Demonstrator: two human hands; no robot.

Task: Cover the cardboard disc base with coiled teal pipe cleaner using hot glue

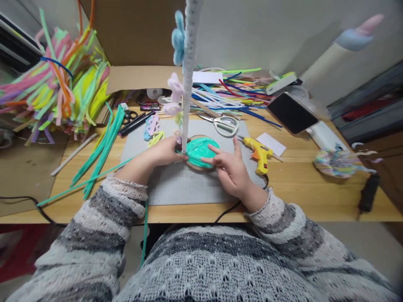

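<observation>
A round base (pixel 201 152) lies on the grey mat, its top covered with coiled green pipe cleaner and a brown rim showing. From its left part rises a white fuzzy post (pixel 188 63) with blue, lilac and yellow fuzzy flowers (pixel 178 40) along its left side. My left hand (pixel 163 151) is closed on the left edge of the base, beside the foot of the post. A green pipe cleaner (pixel 91 181) trails leftward from behind this hand. My right hand (pixel 231 170) has its fingers apart, with two fingertips on or just over the green coil.
White-handled scissors (pixel 227 126) and a yellow glue gun (pixel 260 155) lie to the right. Green pipe cleaners (pixel 102 149) are at left, below a large colourful bundle (pixel 59 79). More pipe cleaners (pixel 220 96) are at the back, near a phone (pixel 292 113).
</observation>
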